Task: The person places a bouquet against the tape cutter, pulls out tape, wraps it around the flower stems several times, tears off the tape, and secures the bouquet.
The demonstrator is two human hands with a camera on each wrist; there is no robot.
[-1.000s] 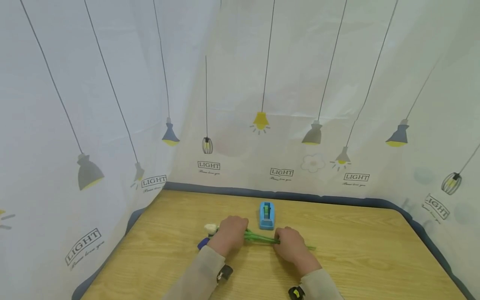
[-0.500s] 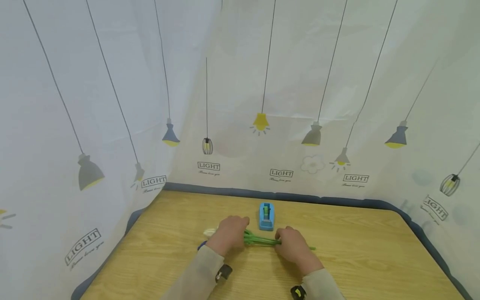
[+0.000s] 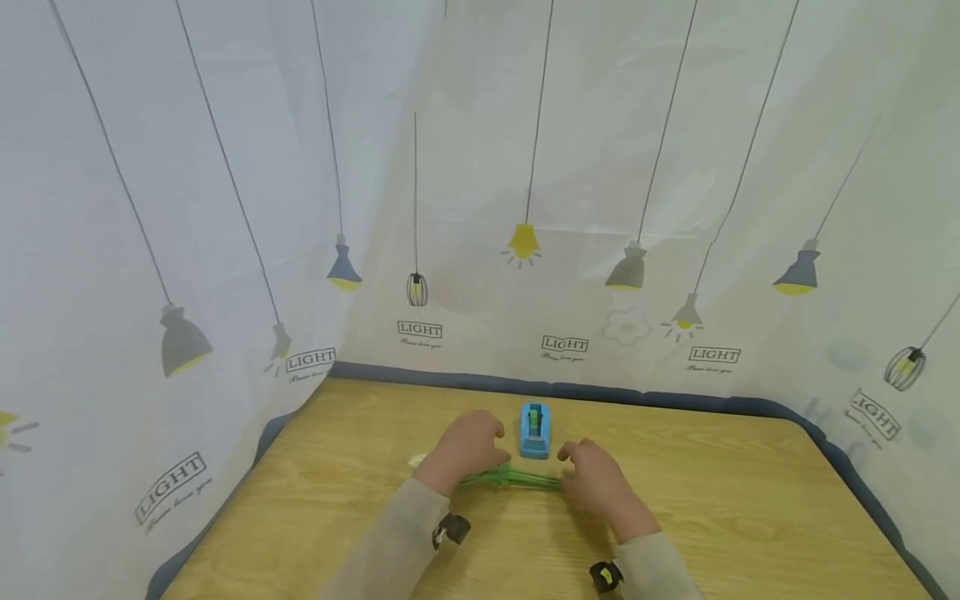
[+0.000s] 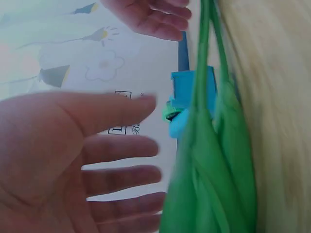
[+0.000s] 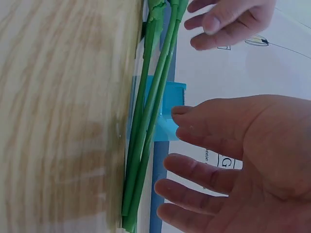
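A bunch of long-stemmed flowers lies on the wooden table, its green stems (image 3: 528, 480) running between my hands. At its left end a white flower head (image 3: 417, 459) shows partly behind my left hand (image 3: 467, 450), and the broad green leaves (image 4: 214, 165) fill the lower part of the left wrist view. My left hand hovers beside the leafy part, fingers apart and holding nothing. Near the stem ends is my right hand (image 3: 596, 482), likewise off the flowers with its fingers loosely bent. Three stems (image 5: 150, 111) lie close together in the right wrist view.
A light blue tape dispenser (image 3: 535, 432) with a green roll stands just beyond the stems, between the hands. White cloth (image 3: 480, 167) printed with lamps hangs around the back and sides of the wooden table (image 3: 750, 500).
Both hands have let go of the flowers and lifted slightly, fingers loosening. The right hand has shifted a little to the right. The flowers stay on the table.
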